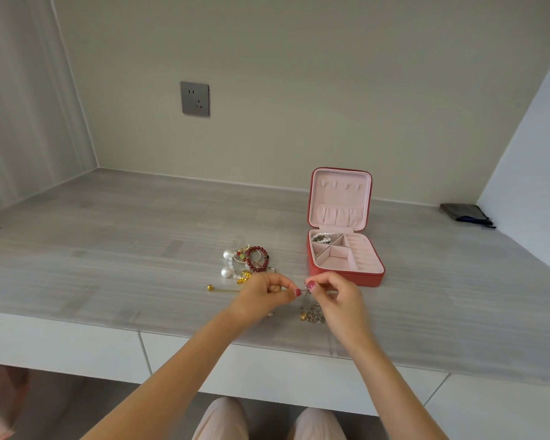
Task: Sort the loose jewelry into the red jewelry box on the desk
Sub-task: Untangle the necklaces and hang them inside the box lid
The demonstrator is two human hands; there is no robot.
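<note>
Head view: both hands pinch one thin silver chain over the grey wood-grain desk [108, 249].

Left hand [264, 293] and right hand [334, 293] each pinch the thin silver chain [306, 300]; it hangs toward a blurred tangle of small charms [313, 313]. Square red jewelry box with pink lining [346, 274] stands just behind, lid upright, pearls in its far-left compartment. No writing is legible. Loose bead bracelets and pearls [248, 260] lie left of it.
</note>
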